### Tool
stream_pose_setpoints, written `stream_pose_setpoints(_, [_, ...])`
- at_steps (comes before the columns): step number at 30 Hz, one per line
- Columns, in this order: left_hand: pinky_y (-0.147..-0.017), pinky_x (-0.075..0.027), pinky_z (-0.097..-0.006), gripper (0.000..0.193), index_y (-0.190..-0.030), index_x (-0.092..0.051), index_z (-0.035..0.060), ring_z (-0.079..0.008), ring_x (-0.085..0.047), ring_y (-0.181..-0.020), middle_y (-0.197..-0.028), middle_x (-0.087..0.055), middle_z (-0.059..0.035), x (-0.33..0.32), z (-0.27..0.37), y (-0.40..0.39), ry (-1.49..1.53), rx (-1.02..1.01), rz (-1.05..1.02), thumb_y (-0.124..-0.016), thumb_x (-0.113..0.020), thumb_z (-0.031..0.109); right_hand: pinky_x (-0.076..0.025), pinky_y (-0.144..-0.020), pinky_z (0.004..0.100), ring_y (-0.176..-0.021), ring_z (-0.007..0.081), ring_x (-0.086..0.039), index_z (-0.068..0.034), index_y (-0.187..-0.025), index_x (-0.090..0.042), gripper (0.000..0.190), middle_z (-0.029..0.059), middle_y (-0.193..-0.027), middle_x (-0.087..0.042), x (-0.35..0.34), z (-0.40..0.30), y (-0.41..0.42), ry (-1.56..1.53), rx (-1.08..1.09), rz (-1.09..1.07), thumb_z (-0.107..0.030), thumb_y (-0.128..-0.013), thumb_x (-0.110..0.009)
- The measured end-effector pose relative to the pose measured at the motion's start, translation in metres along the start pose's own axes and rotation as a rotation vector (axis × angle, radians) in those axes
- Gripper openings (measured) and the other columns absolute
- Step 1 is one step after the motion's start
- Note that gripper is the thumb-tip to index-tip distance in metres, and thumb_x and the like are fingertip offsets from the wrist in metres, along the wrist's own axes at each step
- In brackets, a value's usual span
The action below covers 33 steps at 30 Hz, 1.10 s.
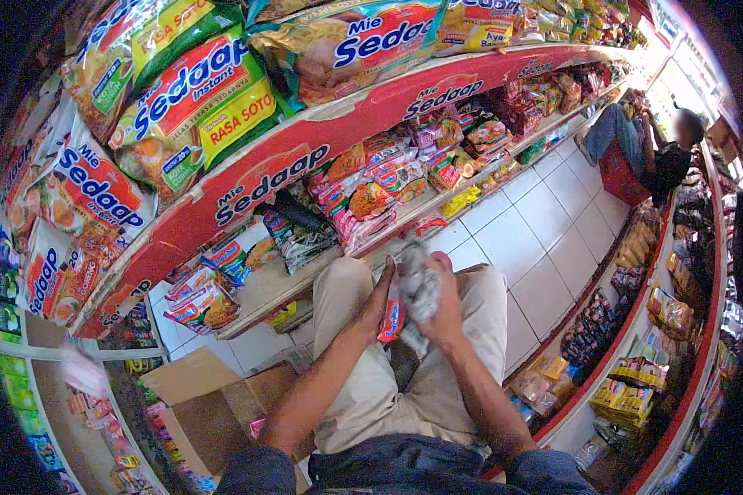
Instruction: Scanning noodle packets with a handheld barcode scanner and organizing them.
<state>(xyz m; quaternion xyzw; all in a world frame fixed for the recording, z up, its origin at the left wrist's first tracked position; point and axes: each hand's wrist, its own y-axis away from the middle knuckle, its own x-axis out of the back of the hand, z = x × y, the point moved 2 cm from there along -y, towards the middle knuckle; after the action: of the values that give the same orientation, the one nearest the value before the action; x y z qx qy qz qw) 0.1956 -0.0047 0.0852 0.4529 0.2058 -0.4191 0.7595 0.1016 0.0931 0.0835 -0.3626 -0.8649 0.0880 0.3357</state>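
Note:
Between my knees my left hand (378, 303) holds a red instant noodle packet (392, 318), seen nearly edge-on. My right hand (444, 303) grips a crumpled grey-and-white cloth (420, 278), blurred, close against the packet's right side. The cloth hides part of the packet and some of my fingers. Just beyond my hands, a low shelf bears pink-and-red noodle packets (371, 198) and dark noodle packets (297, 226). More noodle packets (204, 300) lie at that shelf's left end.
An open cardboard box (210, 402) stands by my left leg. Large Mie Sedaap packs (192, 117) fill the upper shelf, above its red edge strip (272, 179). Snack shelves (631, 433) run along the right. Further down the tiled aisle (538, 229), a person (669, 154) sits on something red.

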Motion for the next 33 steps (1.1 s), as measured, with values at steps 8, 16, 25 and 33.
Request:
stream_pose_setpoints(8, [-0.11,-0.027,-0.0268,0.045,-0.141,-0.031,0.007,-0.0154,-0.041,-0.123,-0.137,-0.042,-0.0059,0.188,-0.063,-0.087,-0.062,-0.344,-0.199,-0.101,-0.032,0.027,-0.03,-0.109,0.0477,-0.129,0.0279,-0.043,-0.005,-0.127,-0.048,0.073,0.0156,-0.137,-0.046,-0.024,-0.055,0.009,-0.008,0.363,-0.485,-0.022,-0.061,-0.075])
stream_pose_setpoints(16, [-0.099,-0.041,-0.0318,0.063,-0.133,-0.045,0.0132,-0.0155,-0.054,-0.112,-0.123,-0.057,-0.0017,0.037,-0.004,-0.014,0.392,-0.008,-0.507,-0.091,-0.046,0.059,-0.035,-0.105,0.0437,-0.12,0.0317,-0.051,-0.003,-0.122,-0.052,0.059,0.0158,-0.126,-0.055,-0.012,-0.007,0.006,-0.069,0.051,-0.057,-0.021,-0.07,-0.074])
stream_pose_setpoints(25, [-0.084,-0.051,-0.0325,0.068,-0.123,-0.053,0.0114,-0.0168,-0.061,-0.093,-0.107,-0.063,-0.005,0.003,0.013,0.007,0.254,0.084,-0.283,-0.087,-0.043,0.068,-0.041,-0.097,0.0398,-0.11,0.0297,-0.055,-0.005,-0.12,-0.055,0.046,0.0138,-0.117,-0.058,-0.031,0.024,0.036,-0.476,-0.266,-0.082,-0.02,-0.079,-0.069])
stream_pose_setpoints(33, [-0.076,-0.052,-0.034,0.052,-0.115,-0.058,0.0111,-0.0158,-0.061,-0.082,-0.095,-0.065,-0.0023,0.041,-0.03,-0.014,0.077,-0.085,0.247,-0.092,-0.048,0.056,-0.037,-0.102,0.0434,-0.113,0.0323,-0.054,-0.003,-0.121,-0.054,0.055,0.0152,-0.121,-0.056,-0.017,0.002,0.007,0.021,-0.006,0.022,-0.023,-0.073,-0.073])
